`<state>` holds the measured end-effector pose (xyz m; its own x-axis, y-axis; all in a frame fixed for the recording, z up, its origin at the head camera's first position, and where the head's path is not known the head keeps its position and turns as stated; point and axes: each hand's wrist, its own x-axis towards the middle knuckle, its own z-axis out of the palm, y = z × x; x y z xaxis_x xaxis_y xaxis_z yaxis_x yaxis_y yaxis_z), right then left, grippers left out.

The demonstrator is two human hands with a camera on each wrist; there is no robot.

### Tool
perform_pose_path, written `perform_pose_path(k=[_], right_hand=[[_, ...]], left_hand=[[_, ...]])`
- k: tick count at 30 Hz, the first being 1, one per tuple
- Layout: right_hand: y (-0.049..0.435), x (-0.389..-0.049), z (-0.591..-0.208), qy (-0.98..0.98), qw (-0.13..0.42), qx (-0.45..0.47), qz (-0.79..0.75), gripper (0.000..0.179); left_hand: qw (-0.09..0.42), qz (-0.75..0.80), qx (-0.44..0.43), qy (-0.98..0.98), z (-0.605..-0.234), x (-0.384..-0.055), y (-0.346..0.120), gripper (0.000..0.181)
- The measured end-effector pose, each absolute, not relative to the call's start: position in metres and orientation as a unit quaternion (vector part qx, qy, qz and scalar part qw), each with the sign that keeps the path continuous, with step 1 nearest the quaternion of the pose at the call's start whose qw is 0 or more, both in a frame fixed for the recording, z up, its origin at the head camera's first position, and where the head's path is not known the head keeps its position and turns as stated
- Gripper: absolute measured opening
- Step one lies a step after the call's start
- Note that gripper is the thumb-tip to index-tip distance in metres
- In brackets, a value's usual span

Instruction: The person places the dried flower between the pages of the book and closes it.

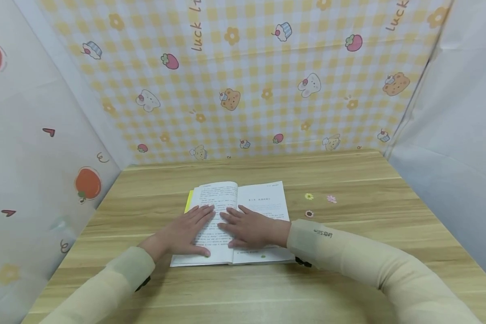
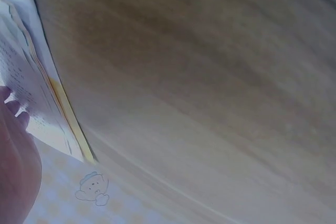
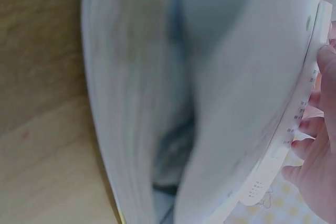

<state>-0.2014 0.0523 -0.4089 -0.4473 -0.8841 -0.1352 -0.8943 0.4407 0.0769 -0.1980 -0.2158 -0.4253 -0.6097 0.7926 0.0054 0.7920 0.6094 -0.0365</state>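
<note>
An open book (image 1: 263, 195) with printed pages lies flat on the wooden table. Across its left page rests my left hand (image 1: 186, 231), fingers spread and pointing up the page, thumb toward the lower edge. My right hand (image 1: 252, 228) reaches over from the right page, its straight fingertips on the left page close to the spine. In the left wrist view, part of the left hand (image 2: 18, 166) shows against the book's pages (image 2: 26, 72). The right wrist view has the thick page block close up, with the right hand (image 3: 317, 135) at the right edge.
Three small flower-shaped pieces, a yellow one (image 1: 309, 196), a pink one (image 1: 331, 199) and a white one with a dark centre (image 1: 309, 213), lie right of the book. A yellow strip (image 1: 189, 200) shows along the book's left side. A checked cloth (image 1: 251, 121) hangs behind the table (image 1: 243, 294).
</note>
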Motion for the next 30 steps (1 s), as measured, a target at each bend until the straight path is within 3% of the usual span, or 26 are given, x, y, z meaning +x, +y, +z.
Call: perform_pose_path(k=[12,26,30], right_hand=[[0.080,-0.207,-0.390,0.851,0.022,-0.523,0.034,0.063],[0.167,-0.208,-0.390,0.878,-0.035,-0.467,-0.103,0.060],[0.190,-0.211,-0.390,0.884,-0.026,-0.432,-0.174,0.060]], left_hand=[[0.028,0.013,-0.447,-0.894,-0.428,-0.198,-0.217,0.107],[0.019,0.024,-0.439,-0.898,-0.427,-0.196,-0.218,0.108],[0.025,0.016,-0.441,-0.897,-0.430,-0.196,-0.219,0.107]])
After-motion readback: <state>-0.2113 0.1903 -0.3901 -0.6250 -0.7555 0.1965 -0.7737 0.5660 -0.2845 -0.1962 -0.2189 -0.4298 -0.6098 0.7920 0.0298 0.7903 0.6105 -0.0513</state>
